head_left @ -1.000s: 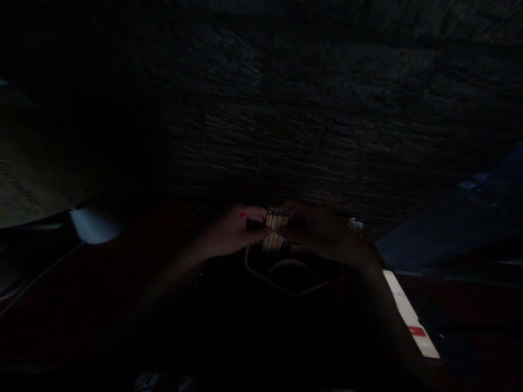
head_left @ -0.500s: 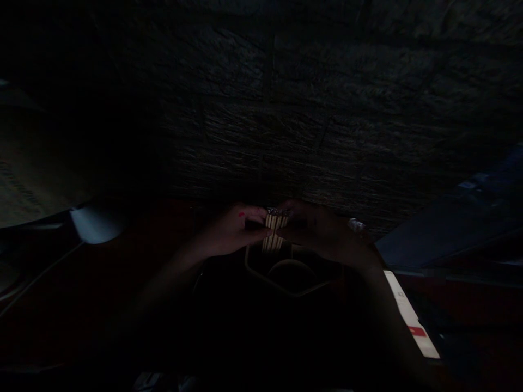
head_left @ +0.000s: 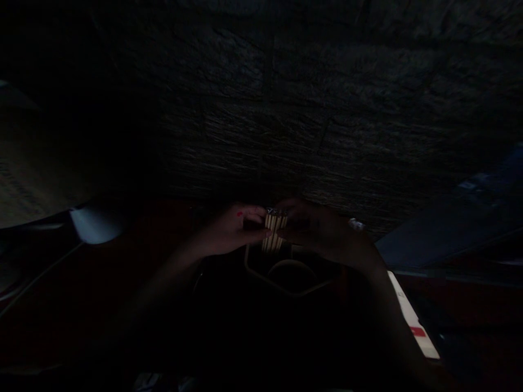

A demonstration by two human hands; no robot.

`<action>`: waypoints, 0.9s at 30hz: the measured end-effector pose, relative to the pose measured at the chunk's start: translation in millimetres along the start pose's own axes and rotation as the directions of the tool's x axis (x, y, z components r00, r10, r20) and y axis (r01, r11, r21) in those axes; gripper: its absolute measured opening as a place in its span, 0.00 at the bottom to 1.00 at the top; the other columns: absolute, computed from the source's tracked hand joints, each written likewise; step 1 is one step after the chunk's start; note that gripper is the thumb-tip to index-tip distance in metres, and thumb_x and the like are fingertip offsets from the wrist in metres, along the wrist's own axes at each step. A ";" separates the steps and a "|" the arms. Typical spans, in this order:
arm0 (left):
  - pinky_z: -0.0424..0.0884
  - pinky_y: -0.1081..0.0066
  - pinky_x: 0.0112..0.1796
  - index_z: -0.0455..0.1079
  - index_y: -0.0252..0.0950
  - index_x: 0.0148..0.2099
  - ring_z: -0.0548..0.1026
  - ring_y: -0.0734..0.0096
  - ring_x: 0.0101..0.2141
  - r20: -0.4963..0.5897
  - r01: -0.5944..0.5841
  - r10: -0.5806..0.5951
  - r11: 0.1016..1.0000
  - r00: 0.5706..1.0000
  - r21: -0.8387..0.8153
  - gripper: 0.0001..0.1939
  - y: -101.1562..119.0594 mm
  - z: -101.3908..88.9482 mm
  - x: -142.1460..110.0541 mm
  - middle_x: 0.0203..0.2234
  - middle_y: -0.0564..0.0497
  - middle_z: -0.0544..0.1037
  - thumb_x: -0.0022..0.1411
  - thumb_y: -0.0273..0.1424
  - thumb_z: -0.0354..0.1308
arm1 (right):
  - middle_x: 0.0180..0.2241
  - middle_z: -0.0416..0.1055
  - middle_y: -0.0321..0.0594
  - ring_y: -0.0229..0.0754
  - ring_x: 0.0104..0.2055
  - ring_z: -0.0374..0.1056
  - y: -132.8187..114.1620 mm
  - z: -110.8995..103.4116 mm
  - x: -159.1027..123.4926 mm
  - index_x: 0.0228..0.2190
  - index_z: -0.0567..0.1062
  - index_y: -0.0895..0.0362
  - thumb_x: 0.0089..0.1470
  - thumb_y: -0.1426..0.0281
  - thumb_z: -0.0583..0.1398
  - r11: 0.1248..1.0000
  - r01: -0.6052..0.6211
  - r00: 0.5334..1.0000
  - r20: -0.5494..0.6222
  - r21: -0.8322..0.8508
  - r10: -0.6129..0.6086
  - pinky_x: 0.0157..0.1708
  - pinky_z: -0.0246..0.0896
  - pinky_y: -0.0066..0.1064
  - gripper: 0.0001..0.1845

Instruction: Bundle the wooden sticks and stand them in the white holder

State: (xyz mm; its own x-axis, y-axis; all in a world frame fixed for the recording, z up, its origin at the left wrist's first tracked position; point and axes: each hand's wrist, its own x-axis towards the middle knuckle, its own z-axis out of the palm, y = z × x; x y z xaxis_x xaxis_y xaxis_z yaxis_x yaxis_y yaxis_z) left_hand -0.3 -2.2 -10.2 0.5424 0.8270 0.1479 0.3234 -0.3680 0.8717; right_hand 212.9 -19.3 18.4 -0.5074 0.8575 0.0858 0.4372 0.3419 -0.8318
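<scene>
Upright between my two hands is a bundle of thin pale sticks (head_left: 272, 243), their upper ends dark with shiny glints; in this dim light their exact kind does not show. My left hand (head_left: 237, 231) pinches the bundle from the left, thumb in front and fingers near the top. From the right, my right hand (head_left: 316, 231) closes on it the same way, its fingers mostly in shadow. Just below and behind the sticks lies a dark angular container with a pale rim (head_left: 267, 280). A curved edge (head_left: 291, 262) shows inside it.
A rough stone-block wall (head_left: 261, 120) rises right behind my hands. To the left are a pale cone-shaped object (head_left: 98, 224) and a brownish printed surface (head_left: 28, 169). On the right, a white strip with a red patch (head_left: 412, 316) lies below a bluish panel (head_left: 433, 218).
Both hands keep their hold on the stick bundle, which has barely moved. My right wrist has shifted slightly right, covering more of the white strip's upper end.
</scene>
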 end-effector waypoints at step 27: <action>0.63 0.59 0.56 0.59 0.38 0.60 0.71 0.60 0.54 -0.466 -0.137 -0.046 0.927 0.884 -0.349 0.28 -10.3 20.2 2.9 0.52 0.43 0.75 0.61 0.41 0.58 | 0.54 0.69 0.42 0.46 0.55 0.67 -1.2 -1.0 -7.4 0.52 0.68 0.50 0.51 0.65 0.65 0.957 0.287 0.767 -0.589 -0.039 -0.254 0.57 0.64 0.43 0.26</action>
State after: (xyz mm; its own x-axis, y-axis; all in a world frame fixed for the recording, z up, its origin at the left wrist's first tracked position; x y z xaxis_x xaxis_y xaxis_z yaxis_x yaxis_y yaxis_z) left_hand 13.7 -4.6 -28.2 0.1031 0.9456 0.3087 -0.0452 -0.3056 0.9511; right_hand 216.8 -25.8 19.3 -0.0631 0.7974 0.6001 0.3019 0.5884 -0.7501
